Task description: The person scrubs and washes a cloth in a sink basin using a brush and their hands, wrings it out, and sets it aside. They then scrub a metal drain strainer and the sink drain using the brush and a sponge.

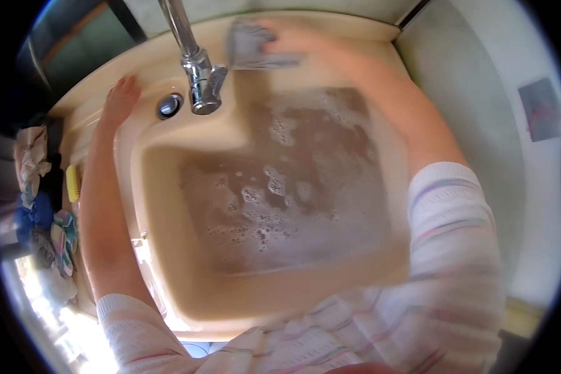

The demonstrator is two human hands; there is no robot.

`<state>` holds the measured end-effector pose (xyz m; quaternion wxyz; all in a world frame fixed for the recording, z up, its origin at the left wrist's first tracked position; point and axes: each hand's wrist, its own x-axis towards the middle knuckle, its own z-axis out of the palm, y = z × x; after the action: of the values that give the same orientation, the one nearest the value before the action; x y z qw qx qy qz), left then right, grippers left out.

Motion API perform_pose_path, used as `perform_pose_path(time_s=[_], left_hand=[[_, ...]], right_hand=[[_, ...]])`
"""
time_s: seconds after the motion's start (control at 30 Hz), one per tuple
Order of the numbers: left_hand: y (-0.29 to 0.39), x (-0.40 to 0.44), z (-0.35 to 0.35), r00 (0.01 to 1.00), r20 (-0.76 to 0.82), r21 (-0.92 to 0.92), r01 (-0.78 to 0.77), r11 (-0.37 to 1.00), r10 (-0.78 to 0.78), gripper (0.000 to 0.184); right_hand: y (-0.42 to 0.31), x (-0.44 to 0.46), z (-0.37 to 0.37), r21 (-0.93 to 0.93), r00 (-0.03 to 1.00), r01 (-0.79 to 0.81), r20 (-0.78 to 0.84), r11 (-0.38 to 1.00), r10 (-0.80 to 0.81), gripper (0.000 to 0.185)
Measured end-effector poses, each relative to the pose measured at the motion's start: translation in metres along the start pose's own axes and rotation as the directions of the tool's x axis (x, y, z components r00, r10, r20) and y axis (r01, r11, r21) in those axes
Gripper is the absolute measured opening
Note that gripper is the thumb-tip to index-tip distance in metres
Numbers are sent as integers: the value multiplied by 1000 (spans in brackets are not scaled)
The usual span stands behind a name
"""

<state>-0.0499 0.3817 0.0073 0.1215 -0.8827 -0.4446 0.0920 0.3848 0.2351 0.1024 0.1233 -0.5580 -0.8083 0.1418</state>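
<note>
We take the tap (pixel 196 71), smooth, shiny chrome with a slim round neck, as our mark. Just right of it, on the sink's back ledge, lies the cloth (pixel 246 47), grey, soft and folded, its edges smeared by blur. Our right hand (pixel 283 38) holds it, fingers bent against the fabric, though the blur hides their exact grip. Left of the tap, our left hand (pixel 123 98) rests palm down on the smooth ledge, fingers loosely extended. Between that hand and the tap, close to the tap's base, sits a round metal plug (pixel 169 106). Below and to the right of the tap spreads the sink (pixel 159 218), glossy and beige with rounded corners, filled with cloudy, brownish-grey water (pixel 330 193). Small bubbles gather on it in frothy, irregular patches. Well to the left of the tap and lower, beyond our left forearm, we find a yellow brush (pixel 73 182) beside a crumpled heap of fabric (pixel 34 212) in pinkish, blue and grey folds. Our sleeves (pixel 445 199), below the tap on either side, are white knit with thin pastel stripes, finely ribbed at the cuffs.
</note>
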Motion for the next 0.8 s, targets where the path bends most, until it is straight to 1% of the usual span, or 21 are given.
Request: perform_pose_path(time_s=[0.03,0.07,0.1,0.13,0.2,0.27,0.3,0.33,0.4,0.43,0.5,0.53,0.6,0.7,0.73,0.77,0.8], left_hand=[[-5,5,16,998,-56,-64,31,997,-35,47],[6,0,3,995,-28,-152,91,984,-96,50],[22,-9,-27,988,4,-234,150,961,-153,52],[31,-13,-46,978,41,-314,209,926,-206,55],[9,5,-17,993,-9,-224,116,968,-121,56],[-3,11,5,997,-34,-151,63,986,-69,56],[-2,11,6,997,-41,-133,58,989,-64,56],[-2,12,5,997,-38,-123,55,991,-60,56],[5,13,-5,998,-18,-112,56,992,-58,55],[9,10,-11,998,-3,-120,65,991,-66,54],[22,-1,-20,989,-5,-187,142,972,-145,53],[27,-4,-25,983,-11,-215,177,960,-184,53],[23,-4,-22,981,-21,-228,181,957,-191,52],[3,5,-1,987,-66,-237,129,963,-148,51],[-4,8,5,989,-76,-237,108,965,-130,51],[-14,11,11,999,-39,-29,33,999,-34,51],[-15,11,9,998,21,170,-59,984,57,51]], right_hand=[[15,-24,-12,-51,998,-51,-26,997,50,59],[48,-41,-13,-80,992,-46,-121,996,36,59],[68,-60,-21,-120,982,-119,-163,986,99,59],[83,-79,-35,-82,971,-210,-133,974,198,58],[125,-124,-55,-145,889,-437,-218,888,402,57],[146,-148,-51,-200,835,-531,-289,823,468,58],[141,-152,-53,-227,806,-575,-321,786,497,58],[135,-155,-57,-242,776,-628,-263,740,573,59],[117,-169,-62,-269,677,-730,-160,628,718,59],[115,-182,-68,-279,691,-715,-147,641,708,59],[120,-200,-78,-314,725,-672,-92,671,683,58],[102,-196,-90,-322,730,-677,-183,661,659,59],[72,-180,-104,-317,723,-690,-346,651,598,60],[123,-152,-73,-386,800,-597,-345,703,490,65],[131,-148,-62,-347,776,-630,-318,695,545,65],[135,-144,-53,-317,751,-660,-287,681,594,66],[137,-144,-44,-291,723,-691,-249,662,645,67]])
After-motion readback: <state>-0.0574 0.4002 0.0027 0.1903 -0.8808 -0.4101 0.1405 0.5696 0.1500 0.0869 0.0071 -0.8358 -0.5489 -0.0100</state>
